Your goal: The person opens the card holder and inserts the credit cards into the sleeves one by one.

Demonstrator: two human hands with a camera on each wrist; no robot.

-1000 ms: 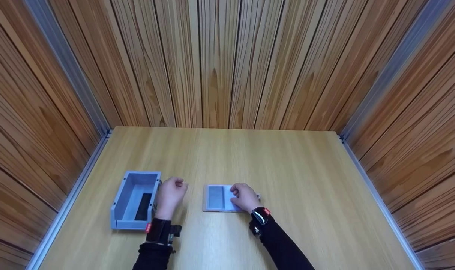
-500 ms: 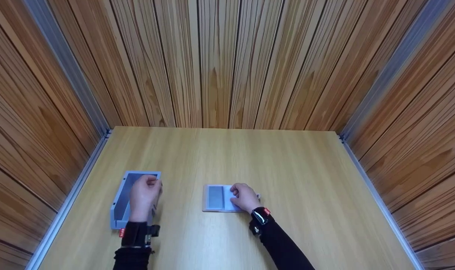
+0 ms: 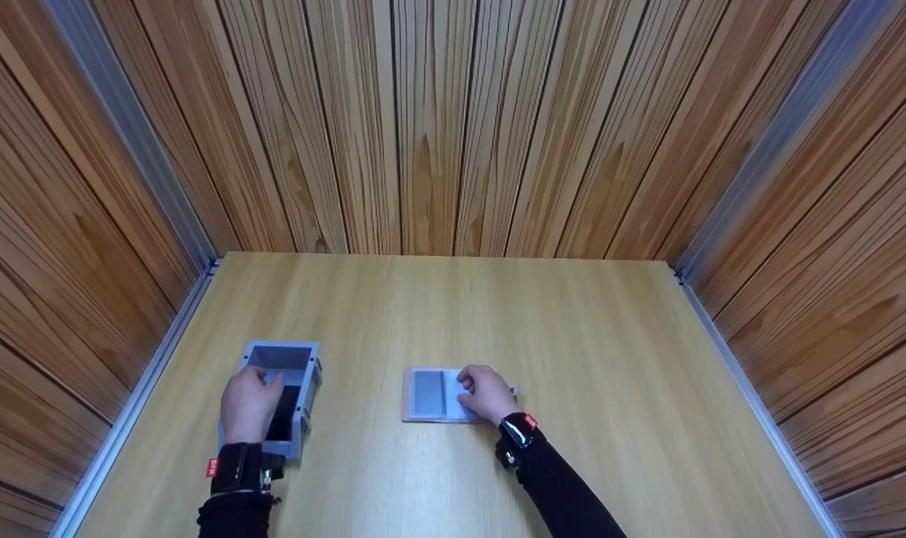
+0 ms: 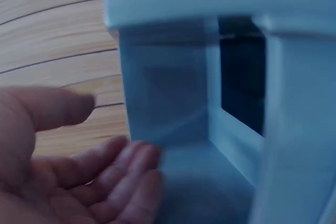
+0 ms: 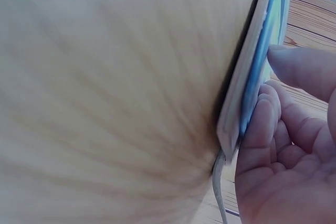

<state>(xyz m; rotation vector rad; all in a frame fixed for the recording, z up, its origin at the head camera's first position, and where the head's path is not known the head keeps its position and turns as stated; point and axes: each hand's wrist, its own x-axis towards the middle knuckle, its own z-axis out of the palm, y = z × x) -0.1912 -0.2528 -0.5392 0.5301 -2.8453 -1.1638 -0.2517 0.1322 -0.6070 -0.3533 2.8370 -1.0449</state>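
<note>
We are starting at the left hand [image 3: 251, 407]: its thumb [image 4: 58, 109] is standing apart from its fingers [image 4: 144, 187], which are bending loosely and gripping nothing that we are able to see; the fingertips are overlapping the edge of a blue-grey bin [image 3: 307, 403], our landmark, though blur is hiding whether they are touching it; seen from the head, this hand is covering part of the bin's left side; inside the bin, toward its right wall, a dark rectangle [image 3: 281, 424] is showing, thing or label, we cannot tell which.

Well to the right of the bin, the right hand [image 3: 488, 394] is resting its fingertips on the white half of a flat two-tone pad [image 3: 428, 394]; those fingers are curling inward with the thumb a little apart, and we cannot tell whether they are pinching the pad or only pressing it; a thin cord [image 5: 218, 187] is hanging by the pad's edge.

Around the bin and pad, a pale wooden table [image 3: 572, 336] is spreading; beyond the bin, plank walls [image 3: 423, 127] are rising.

We are judging the step in hand to be a reach at the bin, the right hand steadying the pad; the next move is probably calling for the left thumb and fingers meeting around something inside the bin.
</note>
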